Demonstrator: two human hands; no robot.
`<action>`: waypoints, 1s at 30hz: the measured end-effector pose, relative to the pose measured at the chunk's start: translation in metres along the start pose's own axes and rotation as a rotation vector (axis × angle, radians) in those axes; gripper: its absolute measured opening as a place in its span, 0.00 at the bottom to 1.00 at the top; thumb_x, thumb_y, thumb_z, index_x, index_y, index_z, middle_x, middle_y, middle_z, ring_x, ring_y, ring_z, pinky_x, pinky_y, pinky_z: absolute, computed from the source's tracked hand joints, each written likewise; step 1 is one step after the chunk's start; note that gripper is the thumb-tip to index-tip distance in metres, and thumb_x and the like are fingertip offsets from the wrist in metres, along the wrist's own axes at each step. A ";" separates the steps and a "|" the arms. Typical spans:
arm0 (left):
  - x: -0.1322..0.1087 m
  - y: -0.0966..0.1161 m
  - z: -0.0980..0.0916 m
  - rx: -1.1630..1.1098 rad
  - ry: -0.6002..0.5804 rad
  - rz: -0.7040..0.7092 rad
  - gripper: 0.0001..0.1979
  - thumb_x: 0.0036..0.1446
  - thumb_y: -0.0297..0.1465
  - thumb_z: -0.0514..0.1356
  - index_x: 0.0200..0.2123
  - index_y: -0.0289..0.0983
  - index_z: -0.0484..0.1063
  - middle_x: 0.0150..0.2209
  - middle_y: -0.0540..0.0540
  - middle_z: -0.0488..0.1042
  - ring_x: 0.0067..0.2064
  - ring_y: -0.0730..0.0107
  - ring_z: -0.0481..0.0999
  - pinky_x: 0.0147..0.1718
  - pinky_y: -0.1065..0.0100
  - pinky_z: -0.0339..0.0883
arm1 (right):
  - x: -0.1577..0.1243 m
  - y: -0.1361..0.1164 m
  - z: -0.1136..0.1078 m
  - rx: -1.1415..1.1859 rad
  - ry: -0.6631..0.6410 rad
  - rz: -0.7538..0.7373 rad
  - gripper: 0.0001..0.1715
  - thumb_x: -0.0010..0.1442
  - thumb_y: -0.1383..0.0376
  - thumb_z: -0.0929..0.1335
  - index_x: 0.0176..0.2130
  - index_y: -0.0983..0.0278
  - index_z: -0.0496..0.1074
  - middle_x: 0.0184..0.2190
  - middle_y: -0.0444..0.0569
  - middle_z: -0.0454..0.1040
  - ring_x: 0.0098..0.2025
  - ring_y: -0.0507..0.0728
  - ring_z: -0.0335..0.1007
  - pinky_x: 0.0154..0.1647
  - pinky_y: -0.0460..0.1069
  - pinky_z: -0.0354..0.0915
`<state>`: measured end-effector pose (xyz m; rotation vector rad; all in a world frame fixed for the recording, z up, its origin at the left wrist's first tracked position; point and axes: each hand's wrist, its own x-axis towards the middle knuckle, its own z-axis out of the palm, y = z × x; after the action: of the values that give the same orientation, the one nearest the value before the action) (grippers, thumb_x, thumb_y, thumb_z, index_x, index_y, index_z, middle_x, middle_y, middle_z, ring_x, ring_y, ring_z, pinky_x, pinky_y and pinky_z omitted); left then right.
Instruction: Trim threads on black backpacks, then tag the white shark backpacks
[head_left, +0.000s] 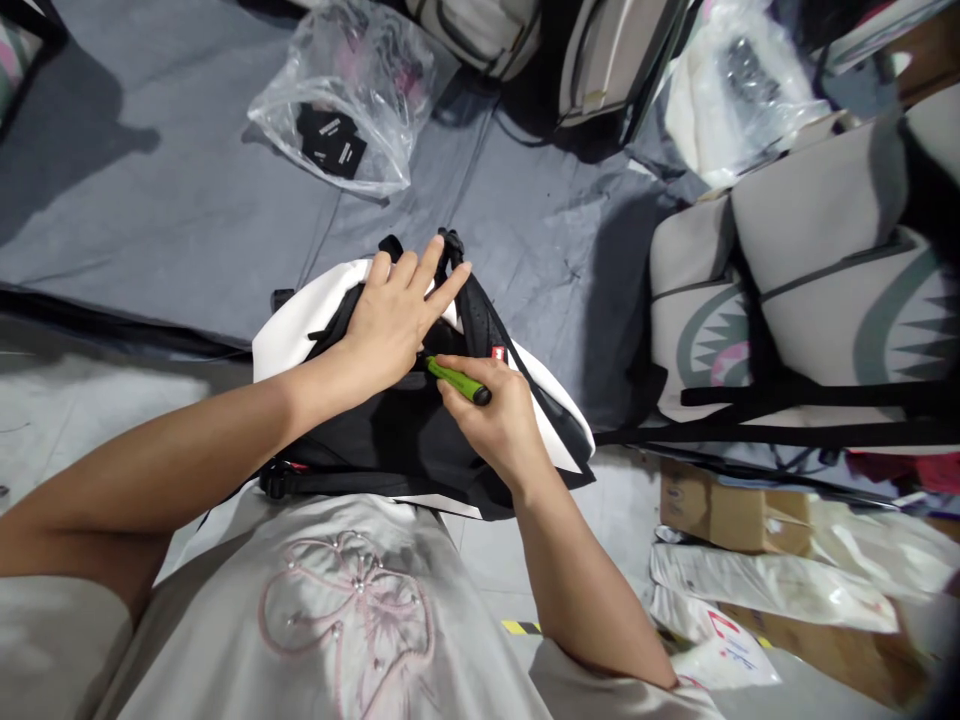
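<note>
A bulky black-and-white fabric backpack rests at the centre of the frame; a bright green, pen-shaped tool slants over its black side, black end pointing lower right.

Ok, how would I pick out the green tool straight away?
Find the black-and-white bag at the near edge of the grey-covered table. Over its black middle, just beside the spread left hand, the right hand grips the green tool. Its bright green body and dark end stand out against the black fabric.
</note>
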<state>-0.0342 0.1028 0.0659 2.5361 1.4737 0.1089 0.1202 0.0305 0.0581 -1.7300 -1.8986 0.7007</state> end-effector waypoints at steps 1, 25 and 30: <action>0.000 0.000 0.000 -0.015 0.000 0.001 0.47 0.58 0.43 0.64 0.73 0.40 0.43 0.75 0.40 0.39 0.66 0.41 0.53 0.63 0.41 0.45 | 0.000 -0.001 0.000 -0.030 -0.004 0.001 0.14 0.57 0.68 0.70 0.44 0.60 0.81 0.40 0.48 0.83 0.43 0.61 0.78 0.52 0.58 0.72; -0.013 -0.024 -0.020 0.174 -0.063 0.125 0.53 0.54 0.33 0.69 0.73 0.39 0.39 0.74 0.31 0.39 0.71 0.41 0.49 0.62 0.49 0.53 | -0.006 -0.003 0.018 0.117 0.156 -0.080 0.13 0.58 0.68 0.71 0.43 0.58 0.81 0.40 0.48 0.82 0.41 0.60 0.76 0.49 0.57 0.70; -0.026 -0.024 -0.032 0.229 -0.148 -0.016 0.63 0.49 0.37 0.73 0.73 0.40 0.30 0.74 0.30 0.29 0.73 0.35 0.37 0.59 0.43 0.55 | -0.008 -0.003 0.031 0.223 0.168 -0.175 0.14 0.59 0.67 0.72 0.45 0.56 0.80 0.44 0.46 0.82 0.45 0.60 0.76 0.52 0.59 0.67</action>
<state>-0.0725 0.0962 0.0933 2.6390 1.5254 -0.2600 0.0983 0.0208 0.0363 -1.4200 -1.7592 0.6517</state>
